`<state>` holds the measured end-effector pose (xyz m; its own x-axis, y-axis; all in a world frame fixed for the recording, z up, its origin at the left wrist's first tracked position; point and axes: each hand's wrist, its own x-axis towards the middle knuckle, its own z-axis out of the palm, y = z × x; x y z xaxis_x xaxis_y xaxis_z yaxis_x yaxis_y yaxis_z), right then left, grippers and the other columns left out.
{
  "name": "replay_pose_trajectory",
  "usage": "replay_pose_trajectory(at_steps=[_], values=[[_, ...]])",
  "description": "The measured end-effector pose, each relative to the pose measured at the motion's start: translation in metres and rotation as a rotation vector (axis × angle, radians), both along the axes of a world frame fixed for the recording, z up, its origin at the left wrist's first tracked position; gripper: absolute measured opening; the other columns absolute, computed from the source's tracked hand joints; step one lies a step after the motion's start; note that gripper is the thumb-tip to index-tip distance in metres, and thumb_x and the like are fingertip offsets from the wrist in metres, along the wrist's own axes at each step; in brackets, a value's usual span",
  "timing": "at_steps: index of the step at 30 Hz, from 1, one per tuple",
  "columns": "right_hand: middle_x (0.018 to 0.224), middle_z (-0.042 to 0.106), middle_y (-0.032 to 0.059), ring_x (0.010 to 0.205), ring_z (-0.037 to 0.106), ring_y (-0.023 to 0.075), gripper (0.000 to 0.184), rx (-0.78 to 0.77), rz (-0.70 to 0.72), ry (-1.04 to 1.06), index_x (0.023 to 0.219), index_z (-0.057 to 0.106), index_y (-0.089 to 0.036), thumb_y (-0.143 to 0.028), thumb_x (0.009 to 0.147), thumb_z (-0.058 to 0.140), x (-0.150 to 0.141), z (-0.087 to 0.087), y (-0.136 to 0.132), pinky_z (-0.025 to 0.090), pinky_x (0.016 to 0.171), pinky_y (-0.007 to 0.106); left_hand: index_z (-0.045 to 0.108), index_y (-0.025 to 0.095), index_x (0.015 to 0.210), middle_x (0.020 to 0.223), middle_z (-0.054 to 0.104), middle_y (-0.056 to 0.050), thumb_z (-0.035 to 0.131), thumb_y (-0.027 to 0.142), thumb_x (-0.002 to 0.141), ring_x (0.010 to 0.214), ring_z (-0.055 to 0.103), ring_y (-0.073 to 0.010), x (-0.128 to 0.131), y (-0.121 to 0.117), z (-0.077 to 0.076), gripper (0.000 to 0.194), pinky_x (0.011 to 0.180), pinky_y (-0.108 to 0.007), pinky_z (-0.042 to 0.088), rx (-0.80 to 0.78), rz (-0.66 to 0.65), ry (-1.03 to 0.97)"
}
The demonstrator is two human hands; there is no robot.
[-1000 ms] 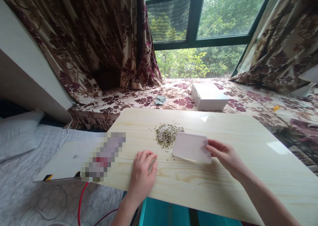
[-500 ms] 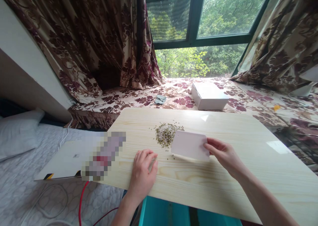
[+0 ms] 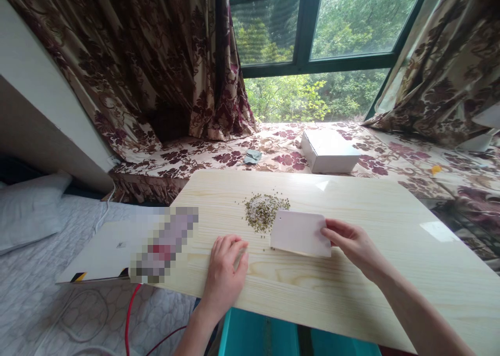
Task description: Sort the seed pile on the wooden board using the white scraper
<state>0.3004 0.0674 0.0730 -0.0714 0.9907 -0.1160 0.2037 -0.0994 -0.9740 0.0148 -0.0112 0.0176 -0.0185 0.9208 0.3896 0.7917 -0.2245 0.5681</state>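
Observation:
My right hand [image 3: 349, 238] pinches the right edge of a thin white plastic scraper [image 3: 300, 234], which has a small hole in its upper left corner. The scraper is tilted, and its left side overlaps the right edge of a heap of small green beans mixed with white grains [image 3: 262, 211]. A few stray beans lie around the heap. My left hand [image 3: 227, 265] rests on the tabletop [image 3: 359, 205] near its front edge, holding nothing, with fingers loosely bent and the thumb apart. It lies just in front of the heap, to the left of the scraper.
At the table's left end are a white flat panel [image 3: 105, 252] and a pixelated patch. Behind the table, a white box [image 3: 330, 152] and a small grey cloth [image 3: 252, 157] lie on the patterned cover. Turquoise bins [image 3: 258, 332] stand below the front edge.
The scraper has dropped slightly toward me and its face has turned a little more upright. The left hand and the bean heap look unchanged.

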Motion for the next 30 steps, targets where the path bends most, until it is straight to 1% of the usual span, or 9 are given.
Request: replay_pose_trajectory(at_steps=[4, 6, 9, 12, 15, 23, 27, 30], values=[[0.078, 0.074, 0.0093, 0.075, 0.066, 0.0254, 0.050, 0.032, 0.049, 0.021, 0.084, 0.077, -0.019, -0.061, 0.057, 0.078, -0.002, 0.002, 0.006, 0.054, 0.065, 0.034, 0.065, 0.023, 0.101, 0.105, 0.063, -0.007, 0.050, 0.022, 0.087, 0.105, 0.055, -0.0237, 0.000, 0.000, 0.000, 0.020, 0.096, -0.044, 0.045, -0.013, 0.013, -0.084], [0.079, 0.074, 0.0086, 0.079, 0.066, 0.0255, 0.047, 0.066, 0.098, 0.044, 0.084, 0.077, -0.019, -0.059, 0.059, 0.077, -0.010, 0.004, 0.012, 0.054, 0.069, 0.034, 0.064, 0.022, 0.102, 0.108, 0.063, -0.007, 0.047, 0.026, 0.090, 0.108, 0.055, -0.0229, -0.001, -0.001, 0.001, 0.022, 0.098, -0.043, 0.045, -0.023, 0.039, -0.175], [0.079, 0.074, 0.0069, 0.079, 0.066, 0.0237, 0.040, 0.076, 0.214, 0.070, 0.083, 0.076, -0.019, -0.054, 0.063, 0.075, -0.029, 0.004, 0.023, 0.053, 0.072, 0.034, 0.063, 0.022, 0.106, 0.109, 0.063, -0.007, 0.042, 0.030, 0.093, 0.110, 0.055, -0.0216, -0.003, -0.002, 0.004, 0.026, 0.099, -0.041, 0.045, -0.043, 0.072, -0.312], [0.078, 0.072, 0.0052, 0.073, 0.063, 0.0198, 0.033, 0.052, 0.290, 0.076, 0.083, 0.074, -0.018, -0.047, 0.066, 0.072, -0.047, 0.001, 0.034, 0.051, 0.067, 0.032, 0.063, 0.021, 0.107, 0.109, 0.064, -0.007, 0.039, 0.033, 0.095, 0.110, 0.056, -0.0210, -0.003, -0.003, 0.006, 0.029, 0.100, -0.040, 0.045, -0.063, 0.077, -0.389], [0.077, 0.070, 0.0035, 0.068, 0.059, 0.0161, 0.030, 0.014, 0.317, 0.080, 0.083, 0.073, -0.017, -0.042, 0.066, 0.070, -0.058, -0.002, 0.041, 0.047, 0.062, 0.029, 0.063, 0.021, 0.107, 0.109, 0.064, -0.007, 0.039, 0.035, 0.095, 0.110, 0.057, -0.0205, -0.003, -0.004, 0.008, 0.031, 0.100, -0.038, 0.044, -0.079, 0.077, -0.423], [0.071, 0.064, 0.0005, 0.066, 0.054, 0.0134, 0.027, -0.088, 0.449, 0.018, 0.081, 0.072, -0.016, -0.036, 0.065, 0.069, -0.062, -0.003, 0.053, 0.043, 0.062, 0.027, 0.064, 0.020, 0.106, 0.111, 0.065, -0.008, 0.038, 0.037, 0.095, 0.110, 0.058, -0.0205, -0.003, -0.004, 0.008, 0.033, 0.096, -0.035, 0.047, -0.084, 0.082, -0.458], [0.070, 0.064, 0.0001, 0.064, 0.051, 0.0125, 0.027, -0.150, 0.565, -0.036, 0.084, 0.073, -0.016, -0.036, 0.067, 0.069, -0.059, -0.003, 0.061, 0.041, 0.059, 0.026, 0.064, 0.020, 0.107, 0.114, 0.063, -0.008, 0.038, 0.039, 0.095, 0.110, 0.057, -0.0204, -0.003, -0.004, 0.009, 0.034, 0.097, -0.035, 0.046, -0.103, 0.078, -0.457], [0.073, 0.065, 0.0007, 0.065, 0.052, 0.0133, 0.027, -0.175, 0.661, -0.047, 0.084, 0.073, -0.015, -0.036, 0.068, 0.070, -0.053, -0.002, 0.062, 0.041, 0.060, 0.027, 0.064, 0.020, 0.107, 0.114, 0.063, -0.008, 0.038, 0.039, 0.095, 0.110, 0.057, -0.0204, -0.003, -0.005, 0.009, 0.034, 0.098, -0.035, 0.045, -0.115, 0.080, -0.451]])
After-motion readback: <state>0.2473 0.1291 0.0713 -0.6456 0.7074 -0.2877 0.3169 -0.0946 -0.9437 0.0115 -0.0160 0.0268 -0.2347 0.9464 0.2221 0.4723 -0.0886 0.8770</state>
